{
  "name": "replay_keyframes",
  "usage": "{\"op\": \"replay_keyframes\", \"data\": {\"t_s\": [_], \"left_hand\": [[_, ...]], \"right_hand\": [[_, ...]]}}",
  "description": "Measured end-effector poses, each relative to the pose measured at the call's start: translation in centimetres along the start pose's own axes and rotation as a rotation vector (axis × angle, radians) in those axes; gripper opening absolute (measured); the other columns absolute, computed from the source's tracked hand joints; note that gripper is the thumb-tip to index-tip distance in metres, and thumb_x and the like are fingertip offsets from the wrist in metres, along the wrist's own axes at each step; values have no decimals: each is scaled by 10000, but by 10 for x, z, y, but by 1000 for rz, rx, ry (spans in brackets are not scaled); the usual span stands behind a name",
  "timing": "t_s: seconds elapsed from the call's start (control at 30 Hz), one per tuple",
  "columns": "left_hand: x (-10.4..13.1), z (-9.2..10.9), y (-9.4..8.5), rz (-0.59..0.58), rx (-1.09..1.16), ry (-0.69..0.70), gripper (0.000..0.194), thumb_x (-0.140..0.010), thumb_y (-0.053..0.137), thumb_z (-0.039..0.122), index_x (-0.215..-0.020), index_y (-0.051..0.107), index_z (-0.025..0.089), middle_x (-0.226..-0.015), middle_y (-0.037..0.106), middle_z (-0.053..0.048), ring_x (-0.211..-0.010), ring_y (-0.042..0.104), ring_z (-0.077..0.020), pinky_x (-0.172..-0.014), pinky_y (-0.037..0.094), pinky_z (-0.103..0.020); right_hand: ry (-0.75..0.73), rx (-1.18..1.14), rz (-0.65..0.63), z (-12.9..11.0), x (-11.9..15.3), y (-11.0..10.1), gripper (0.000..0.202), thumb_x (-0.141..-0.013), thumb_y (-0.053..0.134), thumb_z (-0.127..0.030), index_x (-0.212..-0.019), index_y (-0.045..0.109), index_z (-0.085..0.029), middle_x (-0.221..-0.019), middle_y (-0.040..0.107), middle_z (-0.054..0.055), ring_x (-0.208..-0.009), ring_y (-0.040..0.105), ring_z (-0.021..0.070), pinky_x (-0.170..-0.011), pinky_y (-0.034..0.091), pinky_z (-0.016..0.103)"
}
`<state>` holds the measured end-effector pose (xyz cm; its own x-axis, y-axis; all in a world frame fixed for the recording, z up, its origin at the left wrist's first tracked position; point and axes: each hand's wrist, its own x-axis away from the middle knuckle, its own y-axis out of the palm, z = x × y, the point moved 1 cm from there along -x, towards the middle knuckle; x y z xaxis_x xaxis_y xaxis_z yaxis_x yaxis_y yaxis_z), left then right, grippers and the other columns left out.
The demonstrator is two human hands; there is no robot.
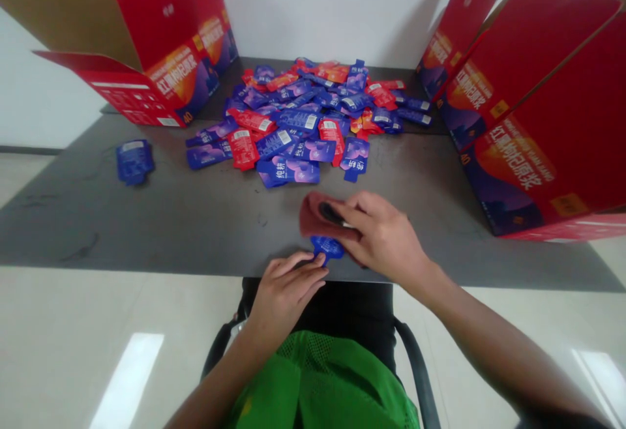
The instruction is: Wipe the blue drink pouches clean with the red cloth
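Blue sachet [327, 247] lay at the near edge of a grey table [210, 220]. Red cartons [538, 51] flanked the far side, with a loose heap of blue and red sachets [296, 119] between them; a knock could have sent its nearest pieces sliding forward. A smaller group of blue sachets [134, 162] lay well apart at left. The right hand [381, 236] was closed around a brownish-red cloth [313, 214] and a dark object [331, 214] too blurred to identify. The left hand [288, 285], fingers slightly spread, touched the sachet's narrow neck; whether its thumb pinched from beneath could not be told. With so light a hold, sideways force from the cloth might have dragged the sachet over the edge; excess pressure might have creased or split it.
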<state>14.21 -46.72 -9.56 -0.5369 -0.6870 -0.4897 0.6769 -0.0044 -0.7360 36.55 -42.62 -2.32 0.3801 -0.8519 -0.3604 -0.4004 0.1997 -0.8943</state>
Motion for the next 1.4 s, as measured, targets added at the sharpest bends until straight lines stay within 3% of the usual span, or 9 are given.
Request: {"op": "replay_keyframes", "data": {"t_s": [0.1,0.33,0.47,0.6,0.83,0.97,1.1,1.23,1.4], "left_hand": [[-1,0,-1,22,-16,7,170,-958,702,204,-1126,725,221,-1135,793,-3,-1042,716,-205,-902,479,-379],[-2,1,-2,-7,12,0,224,-934,727,186,-1155,706,223,-1240,761,-1,-1156,680,-216,-904,481,-374],[-2,1,-1,-3,4,10,229,-927,735,186,-1152,711,213,-1225,767,-7,-1147,686,-219,-906,486,-378],[-2,1,-1,20,-24,12,207,-926,739,193,-1130,722,226,-1160,788,3,-1086,711,-216,-914,484,-386],[-3,1,-2,-2,-4,12,192,-954,702,199,-1144,719,220,-1221,768,-17,-1137,694,-221,-891,503,-383],[0,0,0,-5,-5,13,186,-962,696,213,-1146,720,224,-1222,767,-16,-1154,688,-224,-897,496,-379],[0,0,-1,10,-23,8,187,-948,714,202,-1132,724,226,-1163,787,-1,-1102,705,-212,-906,483,-379],[-2,1,-2,-22,-5,11,199,-948,709,195,-1146,718,213,-1228,766,-11,-1149,687,-218,-895,484,-374],[-2,1,-1,-13,-3,6,208,-944,712,192,-1152,715,217,-1234,764,-6,-1153,682,-218,-905,480,-375]], "right_hand": [[-83,-43,-134,-16,10,17,383,-1007,588,-343,-1369,649,-235,-1096,656,81,-975,609,216,-781,505,322],[111,117,41,44,-15,9,351,-974,645,-349,-1283,709,-194,-1046,664,91,-922,615,234,-758,485,334],[32,41,52,15,-5,-2,380,-992,612,-331,-1345,669,-202,-1082,655,88,-963,608,233,-798,495,340],[-93,-32,-108,-10,12,18,387,-1010,596,-370,-1366,658,-234,-1091,655,77,-977,609,220,-778,501,324],[103,142,27,53,-17,9,368,-988,627,-371,-1296,701,-184,-1051,665,101,-947,614,245,-788,491,342],[34,74,49,22,-6,-5,369,-993,607,-327,-1333,669,-199,-1101,656,93,-973,607,234,-805,496,339],[-101,-3,-121,-11,13,14,391,-1005,597,-355,-1373,645,-233,-1113,655,78,-977,606,217,-754,493,314],[12,55,-66,25,-2,26,386,-997,618,-391,-1345,673,-232,-1071,658,81,-942,609,217,-761,479,317],[93,172,45,52,-19,3,359,-1000,600,-366,-1301,694,-193,-1057,659,101,-939,600,244,-769,477,345]]}}
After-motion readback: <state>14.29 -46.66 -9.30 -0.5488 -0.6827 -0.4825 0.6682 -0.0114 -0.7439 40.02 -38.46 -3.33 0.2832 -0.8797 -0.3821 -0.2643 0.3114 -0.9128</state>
